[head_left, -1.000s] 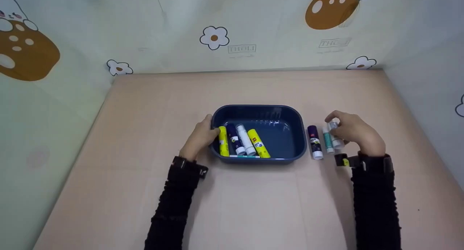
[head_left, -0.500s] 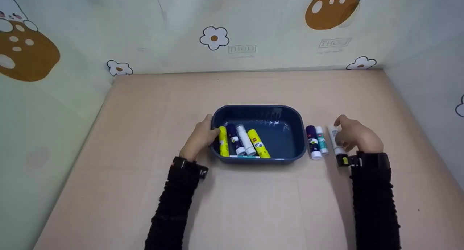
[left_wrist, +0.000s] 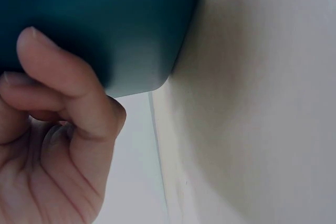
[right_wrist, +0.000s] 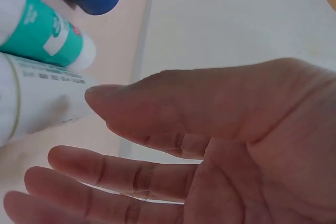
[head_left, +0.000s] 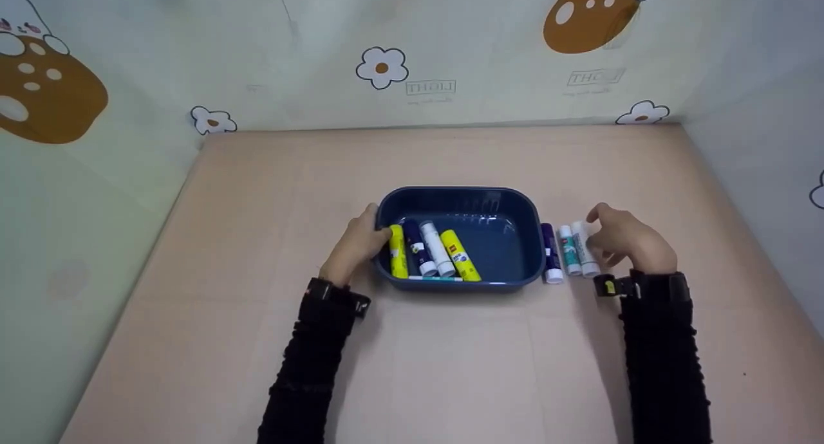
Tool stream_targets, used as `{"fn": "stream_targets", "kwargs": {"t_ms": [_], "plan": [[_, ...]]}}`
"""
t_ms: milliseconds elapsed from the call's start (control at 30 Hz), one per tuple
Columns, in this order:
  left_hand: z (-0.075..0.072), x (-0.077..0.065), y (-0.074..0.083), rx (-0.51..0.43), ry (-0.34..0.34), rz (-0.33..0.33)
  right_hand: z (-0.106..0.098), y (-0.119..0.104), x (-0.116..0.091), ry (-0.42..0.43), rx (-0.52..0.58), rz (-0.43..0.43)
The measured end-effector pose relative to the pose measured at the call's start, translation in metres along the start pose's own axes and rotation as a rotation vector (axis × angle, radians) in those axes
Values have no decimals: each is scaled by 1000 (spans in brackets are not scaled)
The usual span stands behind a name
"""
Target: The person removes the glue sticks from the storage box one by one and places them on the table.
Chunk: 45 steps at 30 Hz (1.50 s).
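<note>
My left hand (head_left: pixel 358 243) grips the left rim of a dark blue plastic tray (head_left: pixel 468 283), thumb over the edge; the left wrist view has curled fingers (left_wrist: pixel 68 77) against its outer wall. Right of the tray, a purple glue stick (head_left: pixel 552 254), a teal-and-white one (head_left: pixel 570 251) and a white one (head_left: pixel 585 249) lie side by side, the purple one against the tray wall. Beside the white stick is my right hand (head_left: pixel 634 241). Its fingers (right_wrist: pixel 131 174) are extended in the right wrist view, and the thumb tip is at the white stick's end.
Inside the tray lie several glue sticks: a yellow one (head_left: pixel 398 254) at the left, a purple one (head_left: pixel 420 251), a white one (head_left: pixel 438 251), another yellow one (head_left: pixel 460 256) and a teal-and-white one (head_left: pixel 436 278) along the front wall. Patterned sheeting (head_left: pixel 309 64) rises behind the table (head_left: pixel 463 367).
The three sticks outside the tray have shifted left and closed up, bringing the purple one against the tray. My right hand has moved slightly left. The left hand keeps its hold.
</note>
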<state>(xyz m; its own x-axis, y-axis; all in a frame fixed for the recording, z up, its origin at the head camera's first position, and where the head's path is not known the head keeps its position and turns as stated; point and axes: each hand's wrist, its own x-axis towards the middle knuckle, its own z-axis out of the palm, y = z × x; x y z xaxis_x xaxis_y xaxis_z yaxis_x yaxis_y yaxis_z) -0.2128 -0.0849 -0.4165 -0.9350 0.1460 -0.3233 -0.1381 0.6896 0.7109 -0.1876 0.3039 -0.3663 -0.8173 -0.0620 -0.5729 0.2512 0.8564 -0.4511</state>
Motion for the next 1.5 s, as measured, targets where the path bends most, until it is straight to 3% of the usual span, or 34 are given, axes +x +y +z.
{"fn": "stream_targets", "kwargs": {"t_ms": [233, 500, 867, 1100, 1300, 1500], "plan": [[1, -1, 0, -2, 18, 14, 2, -10, -9, 57, -51, -62], [2, 1, 0, -6, 11, 12, 9, -30, -18, 225, -115, -200], [2, 4, 0, -10, 5, -6, 30, -62, -23, 374, -90, -357], [2, 2, 0, 1, 14, 6, 52, -80, -18, 365, -117, -412], [1, 1, 0, -9, 8, 6, 70, -89, -11, 304, -135, -421], [0, 1, 0, -3, 10, 12, 91, -95, 1, 242, -159, -482]]}}
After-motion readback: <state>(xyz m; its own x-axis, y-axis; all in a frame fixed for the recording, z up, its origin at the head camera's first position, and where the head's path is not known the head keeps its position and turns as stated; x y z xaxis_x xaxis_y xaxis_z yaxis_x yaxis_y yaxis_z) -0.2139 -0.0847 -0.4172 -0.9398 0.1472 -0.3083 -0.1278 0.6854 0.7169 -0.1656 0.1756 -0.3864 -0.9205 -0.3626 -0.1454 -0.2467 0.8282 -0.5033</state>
